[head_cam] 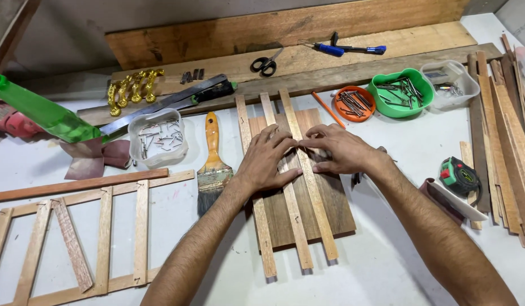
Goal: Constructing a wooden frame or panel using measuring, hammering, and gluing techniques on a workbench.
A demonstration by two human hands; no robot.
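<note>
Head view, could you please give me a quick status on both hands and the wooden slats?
Left hand and right hand flat, fingers pressing the wooden slats. Three slats lie across a dark board. Paintbrush beside the left hand, apart.

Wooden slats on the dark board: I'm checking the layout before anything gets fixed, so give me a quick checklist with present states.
1. Three wooden slats lie on the dark board: ok.
2. Left hand presses flat on the slats: ok.
3. Right hand rests on the right slat: ok.
4. Slat gaps even: not ok, they spread toward the near end.
5. Nails within reach, in the orange bowl: ok.
6. Slat ends flush: not ok, near ends staggered.
</note>
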